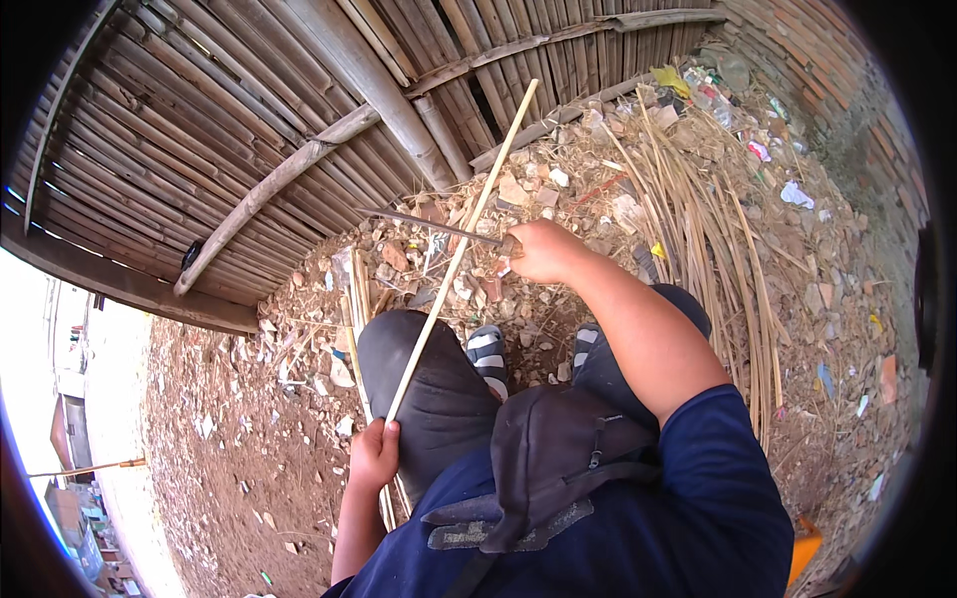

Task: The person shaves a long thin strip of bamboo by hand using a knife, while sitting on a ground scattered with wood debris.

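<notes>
My left hand point(374, 453) is closed around the lower end of a long pale bamboo strip point(429, 324), beside my left thigh. The strip slants up and away, its far end near the bamboo wall. In my right hand point(543, 251), closed round the handle, is a knife point(414, 220) with a long, thin dark blade pointing left. The blade crosses the strip's upper half; whether its edge bites into the strip I cannot tell. More pale strips point(356, 309) lie along the outside of my left thigh, partly hidden by my leg and left hand.
A bundle of long thin strips point(713, 259) lies on the ground to my right. A bamboo-slat wall point(199, 130) rises ahead and left, a brick wall point(807, 50) at far right. Stones, rubble and litter cover the ground point(239, 439). Something orange point(803, 550) shows at lower right.
</notes>
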Motion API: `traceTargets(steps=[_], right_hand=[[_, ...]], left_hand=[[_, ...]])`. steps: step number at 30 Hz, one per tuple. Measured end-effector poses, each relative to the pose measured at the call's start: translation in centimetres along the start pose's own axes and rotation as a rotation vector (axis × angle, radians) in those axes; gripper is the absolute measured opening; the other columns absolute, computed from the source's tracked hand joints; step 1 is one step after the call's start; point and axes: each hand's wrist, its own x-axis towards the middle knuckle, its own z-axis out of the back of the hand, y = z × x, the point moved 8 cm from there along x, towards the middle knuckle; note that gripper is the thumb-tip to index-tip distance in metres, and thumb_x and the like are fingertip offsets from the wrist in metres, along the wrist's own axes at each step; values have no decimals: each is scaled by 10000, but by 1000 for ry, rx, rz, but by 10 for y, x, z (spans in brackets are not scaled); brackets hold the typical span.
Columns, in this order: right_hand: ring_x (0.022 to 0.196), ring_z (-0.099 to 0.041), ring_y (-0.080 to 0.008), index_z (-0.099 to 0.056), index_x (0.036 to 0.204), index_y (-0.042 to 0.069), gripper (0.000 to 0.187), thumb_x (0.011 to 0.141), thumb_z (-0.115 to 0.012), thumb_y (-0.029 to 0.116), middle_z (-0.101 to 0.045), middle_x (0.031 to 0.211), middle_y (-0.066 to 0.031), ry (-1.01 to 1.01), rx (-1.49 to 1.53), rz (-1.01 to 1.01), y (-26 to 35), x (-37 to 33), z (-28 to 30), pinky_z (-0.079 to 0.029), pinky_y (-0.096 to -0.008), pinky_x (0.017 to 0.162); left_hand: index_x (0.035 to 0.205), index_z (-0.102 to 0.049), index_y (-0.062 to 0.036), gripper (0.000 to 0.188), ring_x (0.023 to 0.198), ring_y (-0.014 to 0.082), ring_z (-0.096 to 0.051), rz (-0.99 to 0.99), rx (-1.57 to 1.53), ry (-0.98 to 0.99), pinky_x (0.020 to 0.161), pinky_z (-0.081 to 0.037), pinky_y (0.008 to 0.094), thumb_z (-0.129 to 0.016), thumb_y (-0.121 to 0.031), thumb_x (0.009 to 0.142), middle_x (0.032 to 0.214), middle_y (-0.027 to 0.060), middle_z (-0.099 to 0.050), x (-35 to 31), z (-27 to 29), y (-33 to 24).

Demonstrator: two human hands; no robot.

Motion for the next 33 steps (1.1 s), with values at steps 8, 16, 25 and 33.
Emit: traceTargets(steps=[8,16,25,33], right_hand=[[902,-702,-361,-722,955,158,193,769,-682,190,-718,917,-138,181,-170,132,37,-12,-13,-558,-490,784],[1029,-684,-373,-709,1068,99,285,809,-708,221,-714,1066,-186,59,-47,-16,1,-2,5,-553,-479,876],[899,-705,-360,-718,954,122,221,750,-723,206,-721,925,-144,157,-119,148,34,-11,-12,-559,-495,796],[911,-705,-365,-719,946,118,202,764,-709,203,-724,928,-155,97,-48,62,13,-5,-5,-559,-491,795]], left_hand=[[739,-513,-12,443,564,358,-554,42,5,37,560,-437,450,-559,-330,1044,610,196,-560,0,-2,9],[761,-537,-10,442,577,248,-540,50,39,46,573,-435,407,-539,-342,1053,614,157,-550,0,-3,10],[743,-523,-17,435,562,239,-519,31,10,42,560,-422,402,-547,-323,1052,598,144,-536,0,-2,8],[749,-528,-19,451,563,228,-529,57,8,53,556,-425,402,-542,-349,1057,599,138,-544,0,-3,9]])
